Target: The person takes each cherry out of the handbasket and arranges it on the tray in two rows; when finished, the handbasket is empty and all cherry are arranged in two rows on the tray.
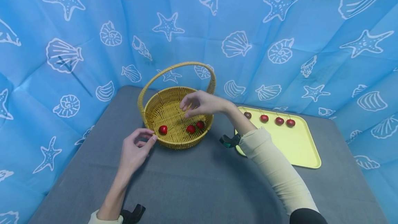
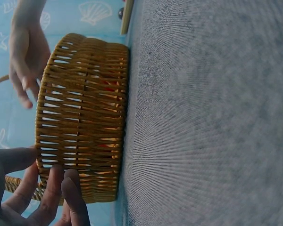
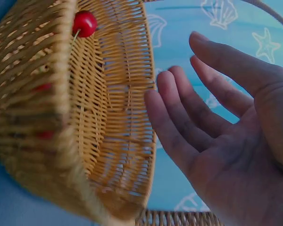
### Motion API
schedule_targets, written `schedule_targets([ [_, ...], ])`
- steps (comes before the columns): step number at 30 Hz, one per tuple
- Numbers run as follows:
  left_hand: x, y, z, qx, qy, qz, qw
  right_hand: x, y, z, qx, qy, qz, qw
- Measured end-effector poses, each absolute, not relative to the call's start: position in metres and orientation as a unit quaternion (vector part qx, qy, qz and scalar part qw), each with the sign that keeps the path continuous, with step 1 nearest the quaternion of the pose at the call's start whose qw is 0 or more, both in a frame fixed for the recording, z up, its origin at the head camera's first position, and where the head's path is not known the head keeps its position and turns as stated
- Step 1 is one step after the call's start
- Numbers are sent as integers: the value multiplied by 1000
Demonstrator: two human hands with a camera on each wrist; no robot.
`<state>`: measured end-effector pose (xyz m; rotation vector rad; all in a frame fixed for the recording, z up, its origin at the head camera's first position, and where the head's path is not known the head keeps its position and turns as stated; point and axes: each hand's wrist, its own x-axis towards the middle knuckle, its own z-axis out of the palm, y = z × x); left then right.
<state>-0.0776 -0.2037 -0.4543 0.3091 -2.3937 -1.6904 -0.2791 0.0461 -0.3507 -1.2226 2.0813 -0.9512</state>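
- Left hand (image 1: 135, 148) pinches the rim of the basket (image 1: 178, 144) at eight o'clock!
- Right hand (image 1: 205, 103) hangs over the basket, fingers loosely bent, gripping nothing.
- Inside, one cherry (image 1: 163, 129) sits at eight o'clock, two cherries (image 1: 191, 129) near four.
- Yellow tray (image 1: 287, 144) at three o'clock, four cherries (image 1: 279, 121) along its twelve-o'clock edge.

Grey table (image 1: 199, 186), woven basket (image 1: 180, 145) standing upright on it, yellow tray (image 1: 293, 144) lying flat nearby.

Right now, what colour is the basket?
The basket is golden yellow, with a woven pattern; the head view shows it best.
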Motion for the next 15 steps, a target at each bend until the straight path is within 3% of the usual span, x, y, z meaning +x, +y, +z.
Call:
schedule_targets([
  [15,-79,-203,-456,100,-812,-566,101,-292,-11,-367,-433,771,-306,353],
])
